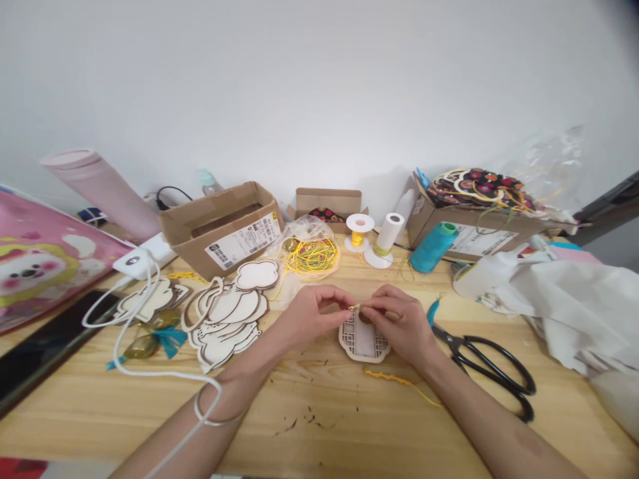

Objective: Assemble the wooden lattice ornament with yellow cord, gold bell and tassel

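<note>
Two fingertip pinches, from the left hand (308,318) and right hand (397,320), meet on a small gold clasp (355,308) just above a fretted wooden plaque (364,342) on the tabletop (319,426); keep the fingers (373,303) firmly pressed for steady control.

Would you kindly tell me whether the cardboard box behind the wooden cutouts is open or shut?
Open: the cardboard box has its flaps raised, and its inside shows.

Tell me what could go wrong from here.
The small gold fitting pinched between the left hand and right hand may slip and drop. The white cable running by the left forearm could snag as the arm moves, possibly dragging the wooden cutouts.
</note>
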Motion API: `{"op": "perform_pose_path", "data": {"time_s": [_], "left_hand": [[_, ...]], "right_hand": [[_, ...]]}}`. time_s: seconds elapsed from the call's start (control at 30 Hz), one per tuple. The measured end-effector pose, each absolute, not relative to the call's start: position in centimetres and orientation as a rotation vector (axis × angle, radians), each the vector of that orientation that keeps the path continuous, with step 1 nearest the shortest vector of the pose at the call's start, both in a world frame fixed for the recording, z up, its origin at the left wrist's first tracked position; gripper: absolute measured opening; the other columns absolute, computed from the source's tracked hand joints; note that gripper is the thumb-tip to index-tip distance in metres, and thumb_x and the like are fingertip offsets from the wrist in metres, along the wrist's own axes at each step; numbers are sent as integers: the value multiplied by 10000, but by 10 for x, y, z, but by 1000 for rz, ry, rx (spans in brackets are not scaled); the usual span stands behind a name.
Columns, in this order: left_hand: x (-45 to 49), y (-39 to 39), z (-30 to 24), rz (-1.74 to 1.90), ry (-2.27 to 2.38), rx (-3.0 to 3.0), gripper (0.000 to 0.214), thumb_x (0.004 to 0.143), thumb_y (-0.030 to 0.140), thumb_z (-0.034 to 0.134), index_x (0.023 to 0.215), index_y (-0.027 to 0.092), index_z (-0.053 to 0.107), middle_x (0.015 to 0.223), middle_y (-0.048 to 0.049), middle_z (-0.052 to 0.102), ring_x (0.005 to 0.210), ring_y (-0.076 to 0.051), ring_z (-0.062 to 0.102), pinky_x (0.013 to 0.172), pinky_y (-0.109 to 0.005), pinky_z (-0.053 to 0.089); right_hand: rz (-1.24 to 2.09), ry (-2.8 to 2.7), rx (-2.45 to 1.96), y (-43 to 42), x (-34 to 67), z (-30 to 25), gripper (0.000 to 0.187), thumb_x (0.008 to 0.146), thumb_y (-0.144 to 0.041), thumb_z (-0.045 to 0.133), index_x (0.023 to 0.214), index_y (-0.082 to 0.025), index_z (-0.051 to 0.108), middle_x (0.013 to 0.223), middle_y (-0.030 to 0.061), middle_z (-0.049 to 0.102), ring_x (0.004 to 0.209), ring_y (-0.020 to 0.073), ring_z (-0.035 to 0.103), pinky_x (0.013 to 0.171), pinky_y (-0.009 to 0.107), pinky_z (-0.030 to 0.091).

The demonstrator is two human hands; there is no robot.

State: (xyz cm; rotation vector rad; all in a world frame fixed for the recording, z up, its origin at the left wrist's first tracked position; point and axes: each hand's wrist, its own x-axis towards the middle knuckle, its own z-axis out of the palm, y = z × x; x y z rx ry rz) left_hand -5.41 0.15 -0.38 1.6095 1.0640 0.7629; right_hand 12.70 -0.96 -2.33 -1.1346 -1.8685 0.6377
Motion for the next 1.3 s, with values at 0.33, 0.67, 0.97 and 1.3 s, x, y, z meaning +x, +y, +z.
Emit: {"op": "perform_pose_path", "data": {"time_s": [0.33, 0.67, 0.97, 1.3], "left_hand": [[-52, -1, -4, 832, 1048, 1671, 130, 683, 210, 597, 788, 149, 643, 786, -22, 649, 752, -132, 580, 718, -241, 453], [-46, -3, -5, 808, 1035, 1534, 108, 667, 187, 590, 761, 143, 622, 749, -16, 641, 707, -120, 573, 674, -227, 457], [-42, -2, -10, 848, 1007, 1363, 116, 639, 158, 600, 751, 126, 595, 707, -14, 619, 662, -113, 561, 639, -238, 447], [-43, -7, -3, 857, 1119, 1699, 68, 688, 200, 559, 718, 156, 601, 715, -4, 621, 679, -123, 557, 655, -234, 436]], "right_hand": [[346, -1975, -999, -16, 126, -12, 137, 755, -205, 572, 873, -196, 643, 737, 46, 570, 692, 139, 535, 604, 261, 460], [255, -2035, -989, -16, 124, -12, 86, 758, -153, 526, 738, -190, 601, 712, 41, 562, 678, 136, 522, 589, 252, 437], [771, -1817, -1177, -14, 120, -13, 117, 759, -206, 539, 649, -171, 560, 626, -1, 516, 546, 96, 444, 483, 207, 361], [1065, -1674, -1201, -12, 120, -13, 189, 751, -321, 547, 666, -155, 583, 622, -3, 509, 530, 92, 439, 463, 202, 357]]}}
